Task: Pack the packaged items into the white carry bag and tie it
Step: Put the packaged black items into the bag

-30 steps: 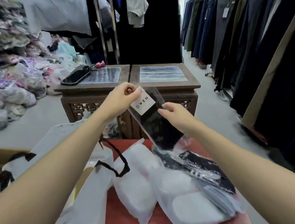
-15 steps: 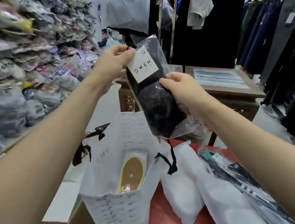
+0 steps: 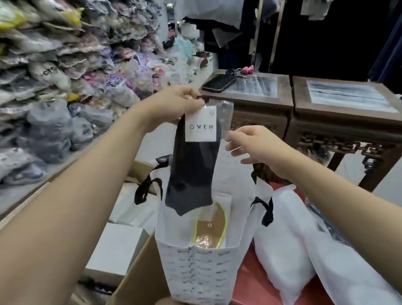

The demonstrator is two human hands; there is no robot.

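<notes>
Head camera – fingers of my left hand (image 3: 175,105) clamp the top of the sock packet (image 3: 192,171) so it hangs straight over the open white bag (image 3: 198,271), ready to drop in – my right hand (image 3: 254,146) curls beside its clear edge, whether gripping I cannot tell.

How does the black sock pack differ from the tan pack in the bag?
The black sock pack hangs over the white bag, pinched by the left hand; the tan pack stands inside it. The black one bears a white label; the tan one, yellow edging. Both are plastic-wrapped.
</notes>
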